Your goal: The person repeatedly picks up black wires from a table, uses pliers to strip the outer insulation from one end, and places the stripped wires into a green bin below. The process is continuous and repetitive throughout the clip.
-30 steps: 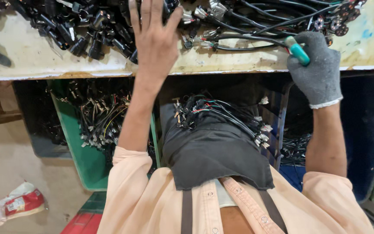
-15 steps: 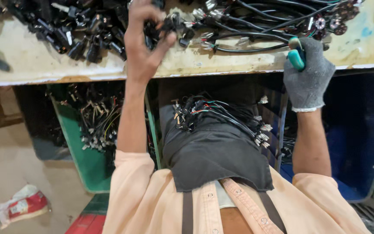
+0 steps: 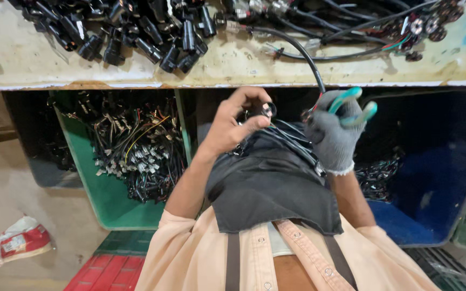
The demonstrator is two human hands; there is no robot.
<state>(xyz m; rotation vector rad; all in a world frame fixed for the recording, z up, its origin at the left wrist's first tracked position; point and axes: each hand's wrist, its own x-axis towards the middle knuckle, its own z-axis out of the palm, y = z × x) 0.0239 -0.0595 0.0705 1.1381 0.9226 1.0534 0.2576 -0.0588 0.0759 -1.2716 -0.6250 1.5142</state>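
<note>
One small round connector (image 3: pixel 266 109) on a black cable sits pinched in the bare left hand (image 3: pixel 233 125), held over the lap just below the surface's near edge. Beside it, the gloved right hand (image 3: pixel 334 134) is closed around teal-handled pliers (image 3: pixel 351 104). Judging by this, the piece is picked but not yet worked; many plugs (image 3: pixel 136 32) wait on the surface (image 3: pixel 233 67). Both forearms are raised, elbows bent.
</note>
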